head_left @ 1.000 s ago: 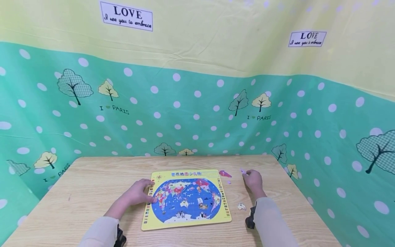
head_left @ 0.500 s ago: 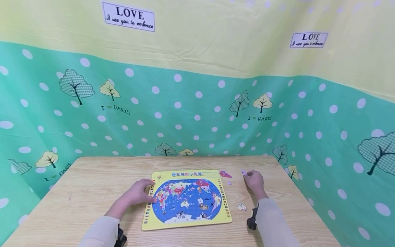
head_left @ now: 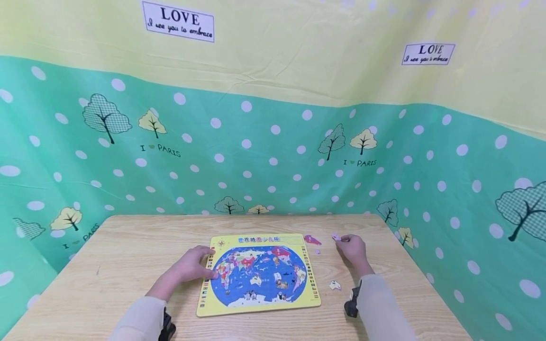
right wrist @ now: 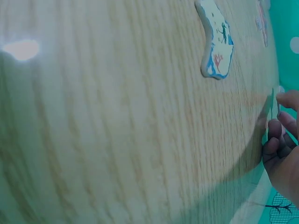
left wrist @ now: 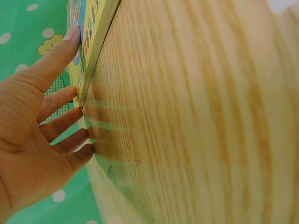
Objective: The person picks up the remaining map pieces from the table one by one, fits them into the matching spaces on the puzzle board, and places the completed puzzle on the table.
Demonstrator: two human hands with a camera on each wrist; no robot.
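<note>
Where the map board (head_left: 260, 274) lies on the table (head_left: 85, 284), the left hand (head_left: 191, 266) touches its left edge with spread fingers. The right hand (head_left: 354, 250) (off the other side) pinches a purple piece (head_left: 335, 236).

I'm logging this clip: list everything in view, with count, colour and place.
World map board: one, blue map with yellow border, mid-table
Red piece: one, right of the board's far corner
Small piece: one, purple, near the red piece
Lilac piece: one, at the right fingertips
White piece: one, right of the board
Table: one, wood-grain, underneath
Cloth: count unclear, green and yellow, behind and beside the table
LOVE labels: two, whitish, upper cloth
Wrist devices: two, black, at the wrists
Sleeves: two, pale, forearms
Left grip: one, bare, board's left edge
Right grip: one, bare, right of the board
</note>
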